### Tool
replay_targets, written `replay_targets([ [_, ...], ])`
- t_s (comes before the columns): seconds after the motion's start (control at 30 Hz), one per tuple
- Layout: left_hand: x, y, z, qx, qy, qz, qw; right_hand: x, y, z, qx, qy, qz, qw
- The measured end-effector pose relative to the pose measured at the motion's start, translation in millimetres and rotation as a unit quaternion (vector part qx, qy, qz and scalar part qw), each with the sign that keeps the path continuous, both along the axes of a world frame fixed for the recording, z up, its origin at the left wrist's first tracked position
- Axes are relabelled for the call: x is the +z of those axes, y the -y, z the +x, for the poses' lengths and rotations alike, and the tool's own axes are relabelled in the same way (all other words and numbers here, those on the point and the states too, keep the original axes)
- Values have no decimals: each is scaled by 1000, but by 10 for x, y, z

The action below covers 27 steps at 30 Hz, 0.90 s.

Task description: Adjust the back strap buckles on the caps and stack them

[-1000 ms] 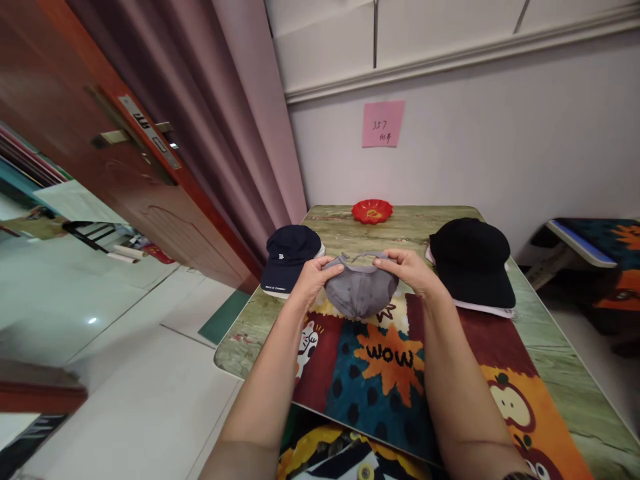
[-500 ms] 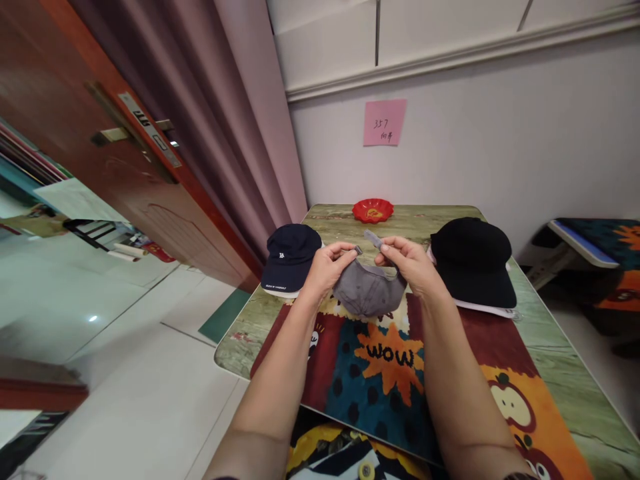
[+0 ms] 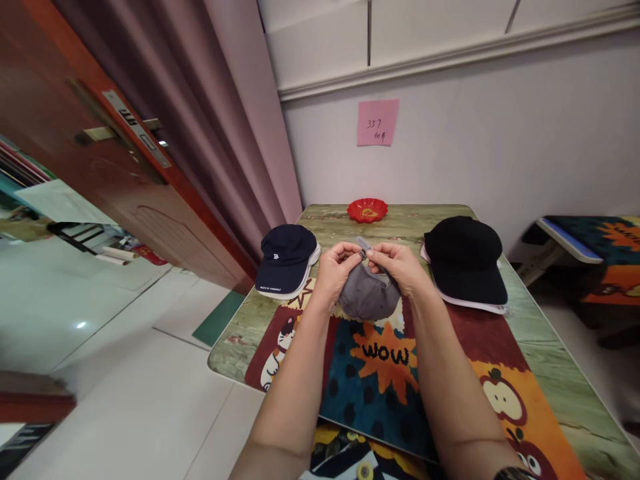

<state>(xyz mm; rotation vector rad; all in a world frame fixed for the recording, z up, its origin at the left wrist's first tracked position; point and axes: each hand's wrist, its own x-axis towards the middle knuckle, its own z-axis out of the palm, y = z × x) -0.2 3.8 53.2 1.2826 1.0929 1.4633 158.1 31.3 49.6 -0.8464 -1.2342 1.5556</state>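
A grey cap (image 3: 369, 295) hangs between my two hands above the patterned mat, its back strap and opening turned up. My left hand (image 3: 338, 270) pinches the buckle end of the strap. In my right hand (image 3: 399, 264) the loose strap end is pinched, and its tip sticks up past the fingers beside the buckle. The fingertips of both hands meet or nearly meet. Whether the strap passes through the buckle is too small to tell.
Navy caps (image 3: 285, 259) over a white one lie left of my hands; a black cap (image 3: 466, 257) on a pale one lies right. A red dish (image 3: 367, 211) sits at the table's (image 3: 330, 230) back edge, near the wall. A wooden door (image 3: 165, 220) stands left.
My hands have come together, and the strap end has moved left to the buckle. The view has shifted slightly to the right.
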Motion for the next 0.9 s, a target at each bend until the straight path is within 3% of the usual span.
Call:
replay_targets([
  [0.1, 3, 10, 24, 28, -30, 24, 999, 12, 6, -2, -2, 10, 11, 1000],
  [0.2, 22, 54, 34, 69, -124, 82, 986, 0, 1, -43, -30, 11, 24, 999],
  [0.4, 73, 196, 28, 157, -337, 172, 912, -40, 3, -139, -55, -5, 34, 998],
  [0.6, 146, 297, 40, 182, -439, 205, 856, -16, 46, -157, -49, 0, 50, 998],
  [0.77, 175, 349, 94, 203, -439, 187, 855, 8, 76, -154, -25, -3, 56, 998],
  [0.9, 137, 332, 56, 225, -368, 139, 891, 27, 82, -130, -19, -9, 41, 999],
])
